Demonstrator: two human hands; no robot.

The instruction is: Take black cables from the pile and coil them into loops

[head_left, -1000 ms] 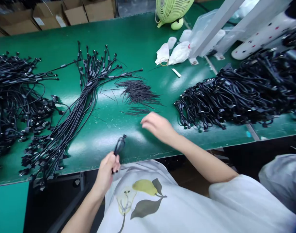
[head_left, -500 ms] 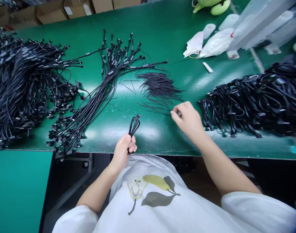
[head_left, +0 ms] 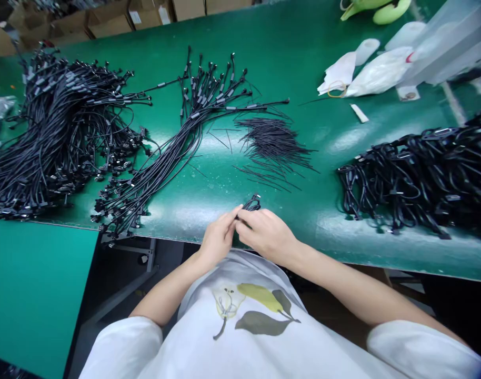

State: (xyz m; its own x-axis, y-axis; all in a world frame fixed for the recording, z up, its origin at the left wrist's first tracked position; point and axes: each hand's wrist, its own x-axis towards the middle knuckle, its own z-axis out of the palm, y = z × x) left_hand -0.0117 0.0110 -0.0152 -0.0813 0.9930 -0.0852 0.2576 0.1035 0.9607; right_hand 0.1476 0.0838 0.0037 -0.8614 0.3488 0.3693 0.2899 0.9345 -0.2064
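My left hand is closed around a folded black cable, whose looped end and connector stick out above the fingers. Against it, my right hand has its fingers pinched together at the cable; what lies between those fingertips is hidden. Both hands meet just over the table's front edge. Beyond them lies a pile of thin black twist ties, with a few strewn loose around it. Left of that pile, a bunch of straight black cables with connectors at both ends lies slantwise.
A large heap of black cables covers the left of the green table. Folded cable bundles are piled at the right. White rolls and plastic wrap lie at the back right. Cardboard boxes line the far edge.
My right hand has come from the twist tie pile toward me and left, meeting my left hand at the folded cable. My left hand has shifted slightly right. The view has turned a little.
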